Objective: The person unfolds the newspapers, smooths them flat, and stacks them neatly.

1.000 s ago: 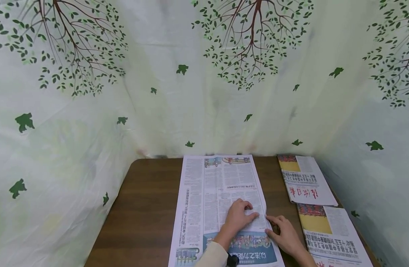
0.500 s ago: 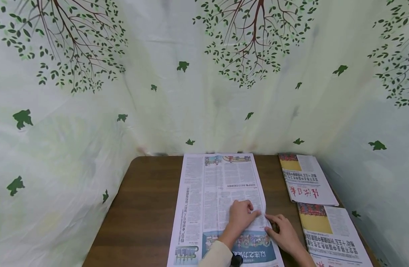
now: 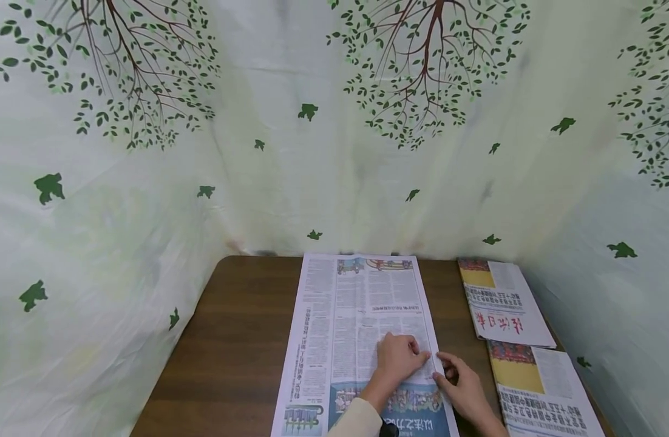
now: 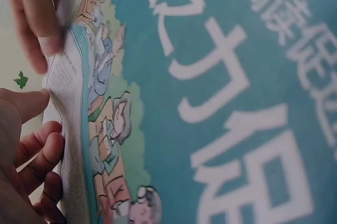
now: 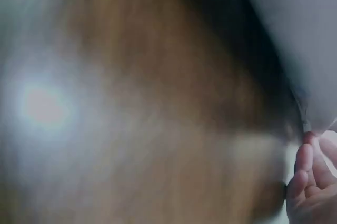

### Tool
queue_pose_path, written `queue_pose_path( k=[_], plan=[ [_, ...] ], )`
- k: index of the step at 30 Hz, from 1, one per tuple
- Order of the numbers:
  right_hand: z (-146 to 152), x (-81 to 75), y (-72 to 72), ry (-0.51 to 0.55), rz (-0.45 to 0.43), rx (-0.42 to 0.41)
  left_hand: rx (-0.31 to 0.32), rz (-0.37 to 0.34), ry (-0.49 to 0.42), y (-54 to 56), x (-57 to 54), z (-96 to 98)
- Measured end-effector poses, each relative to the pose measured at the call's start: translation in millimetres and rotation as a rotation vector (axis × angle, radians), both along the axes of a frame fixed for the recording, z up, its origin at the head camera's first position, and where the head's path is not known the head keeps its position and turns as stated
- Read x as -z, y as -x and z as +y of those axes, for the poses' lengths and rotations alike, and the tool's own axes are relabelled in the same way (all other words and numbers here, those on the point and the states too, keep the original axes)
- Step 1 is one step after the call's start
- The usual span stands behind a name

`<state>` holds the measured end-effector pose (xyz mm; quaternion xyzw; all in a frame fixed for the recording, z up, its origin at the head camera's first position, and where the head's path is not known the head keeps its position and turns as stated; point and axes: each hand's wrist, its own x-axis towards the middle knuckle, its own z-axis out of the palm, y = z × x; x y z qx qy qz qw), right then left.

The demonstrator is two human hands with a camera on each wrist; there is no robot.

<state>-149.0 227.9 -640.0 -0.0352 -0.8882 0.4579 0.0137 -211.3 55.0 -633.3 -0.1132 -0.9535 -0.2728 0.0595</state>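
A large newspaper lies spread on the brown table, with a blue printed block along its near end; that block fills much of the left wrist view. My left hand rests on the page near its right side, fingers loosely bent and thumb stretched toward the edge. In the left wrist view, the left thumb and fingertips touch the paper. Just across from it, my right hand pinches the newspaper's right edge between thumb and fingers. The right wrist view shows this hand at the corner, against the pale sheet.
Two folded newspapers lie at the table's right side, a farther one and a nearer one meeting it end to end. The wooden table stretches out to the left. A leaf-patterned cloth hangs behind and along both sides.
My left hand has slid slightly toward the newspaper's right edge. The slight bulge in that edge near the hands has flattened, while the right hand stays at it. The head view has shifted a little.
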Motion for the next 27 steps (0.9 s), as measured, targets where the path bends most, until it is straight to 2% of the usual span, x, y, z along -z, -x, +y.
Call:
queue_pose_path(
  k=[5, 8, 11, 13, 16, 18, 20, 23, 27],
  plan=[
    [-1, -3.3, 6.7, 0.209, -0.182, 0.123, 0.004, 0.026, -0.018, -3.6, -0.6, -0.1],
    [-2, -7.0, 11.3, 0.258, -0.228, 0.15, -0.001, 0.028, -0.041, -5.6, -3.1, -0.5],
    [-2, -10.2, 15.5, 0.239, -0.237, 0.14, 0.002, 0.042, -0.065, -6.3, -5.2, -0.4],
    [-2, -10.4, 17.4, 0.209, -0.234, 0.126, 0.029, 0.025, -0.105, -5.9, -5.5, 0.6],
    [-2, -8.6, 18.6, 0.174, -0.237, 0.126, 0.094, -0.042, -0.205, -5.5, -5.1, 2.1],
    [-2, -6.7, 19.1, 0.161, -0.237, 0.124, 0.115, -0.102, -0.279, -5.0, -4.3, 3.6],
    [-2, -5.1, 19.9, 0.155, -0.229, 0.129, 0.108, -0.146, -0.33, -4.6, -4.7, 4.7],
    [-2, -3.2, 21.6, 0.161, -0.202, 0.124, 0.078, -0.169, -0.352, -2.7, -5.6, 7.0],
    [-1, -0.4, 23.4, 0.168, -0.196, 0.124, 0.039, -0.186, -0.299, -1.3, -7.6, 10.3]
  ],
)
